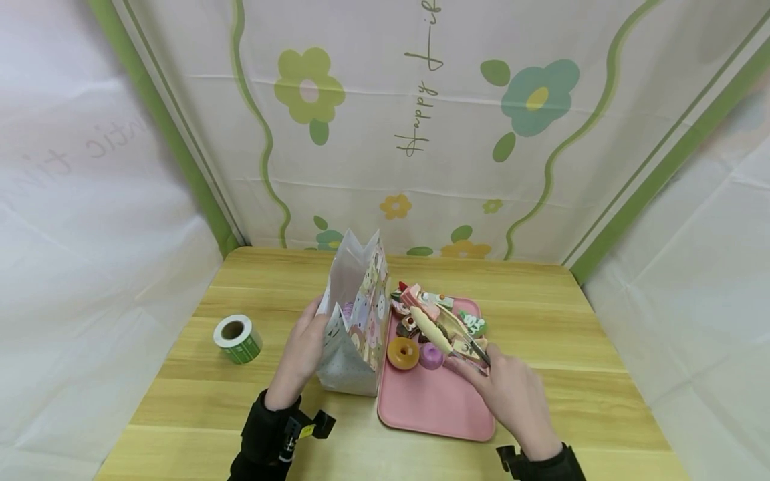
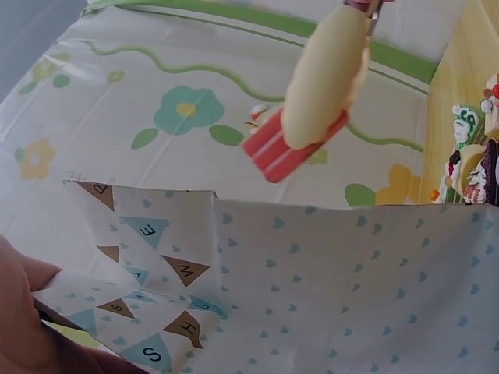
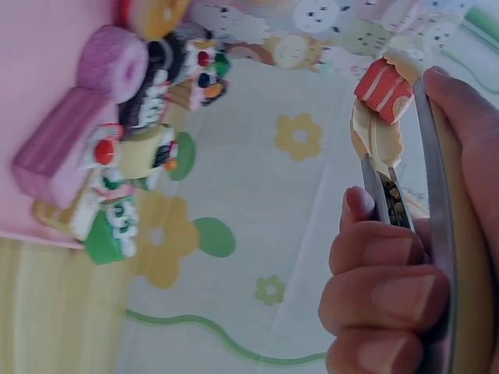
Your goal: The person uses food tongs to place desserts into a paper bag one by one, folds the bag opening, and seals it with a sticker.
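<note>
In the head view my left hand [image 1: 303,349] grips the left side of an upright open paper bag [image 1: 347,369], whose mouth gapes upward. Part of something purple [image 1: 347,309] shows inside it. My right hand [image 1: 516,395] holds tongs [image 1: 430,330] with cream scalloped tips and metal arms. Between those tips is a toy cake slice [image 3: 382,92] with red and pale layers, held above the pink tray [image 1: 433,409]. In the left wrist view the slice appears over the bag's rim. On the tray lie an orange-brown donut [image 1: 403,353], a purple donut [image 1: 431,357] and several toy cakes.
A roll of green labels [image 1: 238,339] stands on the wooden table [image 1: 180,401], left of the bag. The tray sits against the bag's right side. Printed cloth walls [image 1: 355,167] enclose the table at the back and both sides.
</note>
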### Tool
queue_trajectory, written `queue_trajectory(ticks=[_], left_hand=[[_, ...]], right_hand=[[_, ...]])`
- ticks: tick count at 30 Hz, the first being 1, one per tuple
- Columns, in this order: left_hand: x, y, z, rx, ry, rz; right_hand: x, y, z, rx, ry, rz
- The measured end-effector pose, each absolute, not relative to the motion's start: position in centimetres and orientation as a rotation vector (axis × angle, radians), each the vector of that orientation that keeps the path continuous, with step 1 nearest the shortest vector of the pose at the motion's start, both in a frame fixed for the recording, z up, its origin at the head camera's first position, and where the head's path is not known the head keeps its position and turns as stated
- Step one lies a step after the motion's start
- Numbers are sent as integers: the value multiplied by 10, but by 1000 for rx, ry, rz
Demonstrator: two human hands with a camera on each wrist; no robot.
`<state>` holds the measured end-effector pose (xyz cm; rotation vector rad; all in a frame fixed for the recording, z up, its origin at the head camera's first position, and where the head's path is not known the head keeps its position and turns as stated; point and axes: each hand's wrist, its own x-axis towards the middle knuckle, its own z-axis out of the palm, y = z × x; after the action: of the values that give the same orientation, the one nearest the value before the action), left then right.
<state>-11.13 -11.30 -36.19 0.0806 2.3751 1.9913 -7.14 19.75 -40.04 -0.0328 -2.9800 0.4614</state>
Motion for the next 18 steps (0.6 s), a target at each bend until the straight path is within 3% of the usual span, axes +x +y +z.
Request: queue_trajectory(ticks=[18], left_hand=[[-111, -114, -362, 36, 2388, 1964]], right_hand=[[-103, 191, -369, 172, -2858, 380]])
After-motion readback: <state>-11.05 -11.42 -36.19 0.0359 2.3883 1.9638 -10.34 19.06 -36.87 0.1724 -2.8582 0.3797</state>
